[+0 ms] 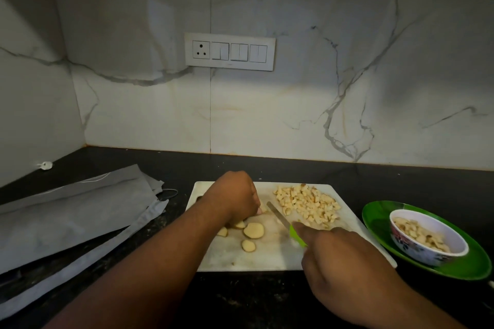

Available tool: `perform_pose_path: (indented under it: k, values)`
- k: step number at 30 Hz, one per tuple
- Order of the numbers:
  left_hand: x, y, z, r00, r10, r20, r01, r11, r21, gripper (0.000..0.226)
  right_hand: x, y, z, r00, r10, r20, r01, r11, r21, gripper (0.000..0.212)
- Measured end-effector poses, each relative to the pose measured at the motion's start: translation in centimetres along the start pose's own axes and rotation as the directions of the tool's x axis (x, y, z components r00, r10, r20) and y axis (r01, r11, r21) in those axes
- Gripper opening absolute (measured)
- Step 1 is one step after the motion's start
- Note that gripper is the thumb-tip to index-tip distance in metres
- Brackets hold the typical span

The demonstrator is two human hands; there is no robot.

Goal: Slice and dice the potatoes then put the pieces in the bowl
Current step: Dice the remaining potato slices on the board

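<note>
At frame centre, left hand [235, 199] is gripping a potato piece [263, 207]; right hand [339, 256] is holding the green-handled knife [284, 223] on the cutting board [256, 259].

Three potato slices [253, 230] lie loose just below the left hand [236, 196], and a fourth shows partly under it. One knife [278, 218] is in the right hand [344, 259]. Beyond that hand is one heap of dice [307, 201], too many to count; to its right, one bowl [427, 251] on one plate [379, 215].
</note>
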State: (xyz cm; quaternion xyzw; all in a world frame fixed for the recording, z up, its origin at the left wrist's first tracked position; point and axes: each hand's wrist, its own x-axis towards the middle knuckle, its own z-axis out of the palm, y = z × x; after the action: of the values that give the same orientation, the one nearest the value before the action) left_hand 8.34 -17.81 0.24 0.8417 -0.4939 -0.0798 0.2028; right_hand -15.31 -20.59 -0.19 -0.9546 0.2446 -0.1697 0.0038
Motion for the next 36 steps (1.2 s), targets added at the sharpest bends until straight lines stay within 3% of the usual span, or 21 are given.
perform_pose_path:
  k: [4, 16, 22, 30, 36]
  values:
    - [0.2, -0.4, 0.2, 0.999, -0.024, -0.036, 0.025, 1.000, 0.017, 0.014, 2.1, -0.7, 0.9, 0.999, 0.008, -0.051, -0.008, 1.000, 0.009, 0.058]
    - [0.5, -0.5, 0.1, 0.999, -0.035, -0.036, 0.033, 0.998, -0.052, 0.011, 0.2, -0.8, 0.7, 0.997, -0.067, 0.037, 0.067, 0.998, 0.004, 0.061]
    - [0.4, -1.1, -0.3, 0.993, -0.114, -0.022, 0.112, 0.989, -0.097, 0.021, 1.5, -1.0, -1.0, 0.997, -0.043, -0.070, 0.044, 0.999, 0.018, 0.046]
    - [0.4, -1.8, -0.4, 0.996, -0.090, -0.016, 0.088, 0.992, -0.089, 0.011, 4.4, -2.0, 1.3, 0.999, -0.048, -0.001, 0.048, 0.998, 0.037, 0.048]
    - [1.1, -2.0, -0.3, 0.993, -0.119, 0.004, 0.118, 0.982, -0.151, 0.017, 2.3, -1.2, 1.3, 0.998, -0.054, 0.018, 0.053, 0.997, 0.059, 0.053]
